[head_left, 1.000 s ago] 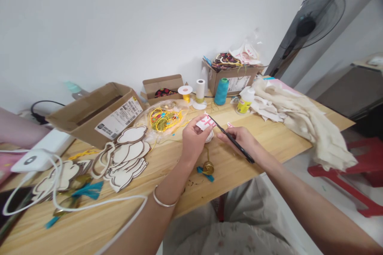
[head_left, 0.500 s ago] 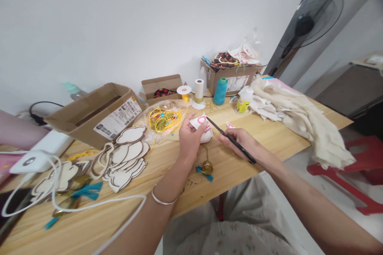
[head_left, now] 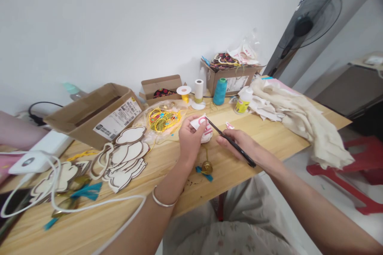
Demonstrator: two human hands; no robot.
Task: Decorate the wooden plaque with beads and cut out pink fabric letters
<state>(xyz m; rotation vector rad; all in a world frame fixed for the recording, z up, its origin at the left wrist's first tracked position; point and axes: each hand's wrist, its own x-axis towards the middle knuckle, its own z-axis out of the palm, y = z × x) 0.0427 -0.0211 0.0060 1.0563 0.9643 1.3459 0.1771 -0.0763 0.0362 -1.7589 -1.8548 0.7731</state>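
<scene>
Closest is a silver bracelet [head_left: 163, 201] on the left wrist. A white cable [head_left: 131, 197] lies just beside it, on the near edge of the wooden table [head_left: 269, 135]. A little farther in, a gold bell [head_left: 206, 166] with blue tassels rests on the table, below the two hands.

The left hand [head_left: 189, 141] is lifted a bit over the table. Its fingers are closed on a small white and pink patch [head_left: 203, 124]. The thumb is on the near side and the fingertips [head_left: 204, 126] curl over the top, so the patch sticks out just past them. The right hand [head_left: 239, 143] is closed around a thin black stick [head_left: 231, 142], held like a pen. The stick slants up to the left. Its tip touches the patch, right beside the left fingertips.

To the left of the hands lie flat cloud shapes [head_left: 128, 153]. Behind the hands is a tangle of yellow thread [head_left: 163, 118]. A big box [head_left: 95, 113] stands at the left. Past the thread are a small box [head_left: 163, 85], a white spool [head_left: 199, 89], a blue spool [head_left: 220, 91] and a glue bottle [head_left: 243, 101]. A heap of cream cloth [head_left: 299, 119] lies at the right. Farthest back, a fan [head_left: 311, 20] stands by the wall.
</scene>
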